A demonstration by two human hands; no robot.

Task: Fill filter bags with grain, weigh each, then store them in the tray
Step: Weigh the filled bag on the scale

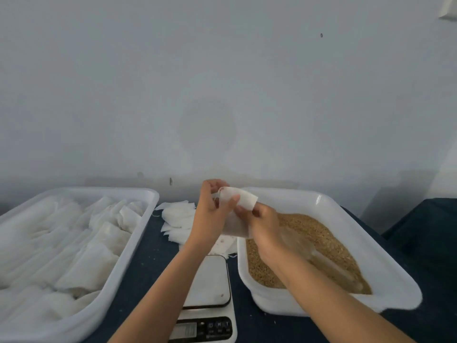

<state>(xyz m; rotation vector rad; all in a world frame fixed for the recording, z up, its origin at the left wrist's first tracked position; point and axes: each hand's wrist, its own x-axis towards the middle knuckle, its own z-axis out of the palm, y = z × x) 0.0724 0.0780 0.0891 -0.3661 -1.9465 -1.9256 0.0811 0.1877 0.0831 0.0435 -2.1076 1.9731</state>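
Above the scale [207, 280], the left hand [210, 214] and the right hand [262, 229] both pinch one empty filter bag [241, 198]. It seems very light, thin and limp; holding its open rim looks safest.

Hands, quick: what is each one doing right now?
Left hand: pinches the thin white paper filter bag at its mouth.
Right hand: pinches the same bag's lower edge.
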